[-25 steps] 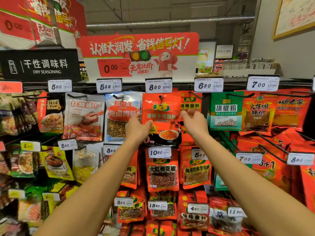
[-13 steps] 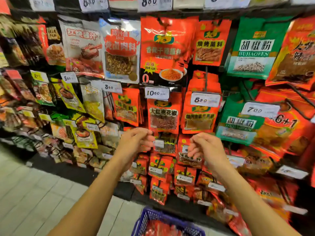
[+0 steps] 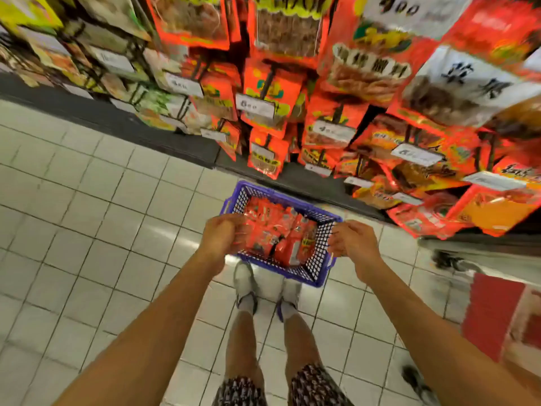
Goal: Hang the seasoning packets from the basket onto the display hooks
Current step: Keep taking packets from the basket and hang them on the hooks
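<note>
A blue plastic basket (image 3: 319, 250) stands on the tiled floor just in front of my feet, and several red seasoning packets (image 3: 281, 232) lie in it. My left hand (image 3: 221, 234) hovers over the basket's left side with loosely curled fingers that reach toward the packets; it holds nothing that I can see. Over the basket's right rim hangs my right hand (image 3: 352, 243), fingers loosely curled and empty. The display hooks (image 3: 268, 80) with hanging red packets fill the top of the view, blurred.
White floor tiles (image 3: 102, 215) spread to the left. A dark shelf base (image 3: 146, 133) runs along the foot of the display. Price tags (image 3: 254, 105) stick out on the hook ends. A red mat (image 3: 491, 315) lies at the right. My shoes (image 3: 246, 284) stand behind the basket.
My hands left the packet hung on the upper hook and dropped to the basket. The view swung down from the top rows to the floor.
</note>
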{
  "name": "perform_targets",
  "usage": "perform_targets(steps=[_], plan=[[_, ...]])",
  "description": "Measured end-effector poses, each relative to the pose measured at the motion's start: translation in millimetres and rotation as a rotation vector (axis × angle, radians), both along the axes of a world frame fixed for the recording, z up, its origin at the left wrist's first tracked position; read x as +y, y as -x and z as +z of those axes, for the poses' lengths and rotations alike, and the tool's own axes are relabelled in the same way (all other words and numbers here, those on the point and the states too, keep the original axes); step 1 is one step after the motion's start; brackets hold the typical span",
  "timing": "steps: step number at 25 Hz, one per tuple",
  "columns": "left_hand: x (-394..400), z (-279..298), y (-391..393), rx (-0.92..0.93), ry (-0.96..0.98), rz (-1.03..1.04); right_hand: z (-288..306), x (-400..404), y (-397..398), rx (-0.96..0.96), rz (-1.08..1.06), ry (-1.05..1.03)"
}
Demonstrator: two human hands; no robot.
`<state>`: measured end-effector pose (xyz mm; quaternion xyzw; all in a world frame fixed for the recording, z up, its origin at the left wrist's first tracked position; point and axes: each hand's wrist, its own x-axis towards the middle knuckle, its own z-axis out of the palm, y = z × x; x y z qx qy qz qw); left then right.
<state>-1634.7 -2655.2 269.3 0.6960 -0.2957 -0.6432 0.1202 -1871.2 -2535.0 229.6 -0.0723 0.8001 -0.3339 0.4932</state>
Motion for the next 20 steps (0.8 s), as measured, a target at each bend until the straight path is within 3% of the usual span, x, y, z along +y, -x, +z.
perform_targets(steps=[5,8,10,12,15,18,20], plan=[[29,-160,-11,-0.023,-0.194,0.007,-188,40,-20,0.016,0.043,-0.259],[37,-265,-13,-0.05,-0.258,0.007,-305,54,-29,-0.079,0.082,-0.4],[41,-318,-16,-0.076,-0.277,-0.009,-365,57,-34,-0.155,0.236,-0.466],[44,-358,-20,-0.095,-0.302,-0.038,-410,56,-43,-0.025,0.434,-0.49],[44,-402,-31,-0.089,-0.351,-0.079,-453,31,-72,0.254,0.639,-0.386],[41,-431,-47,-0.053,-0.342,-0.087,-494,-18,-101,0.288,0.8,-0.141],[40,-441,-54,-0.027,-0.356,-0.079,-513,-43,-119,0.326,0.92,-0.132]])
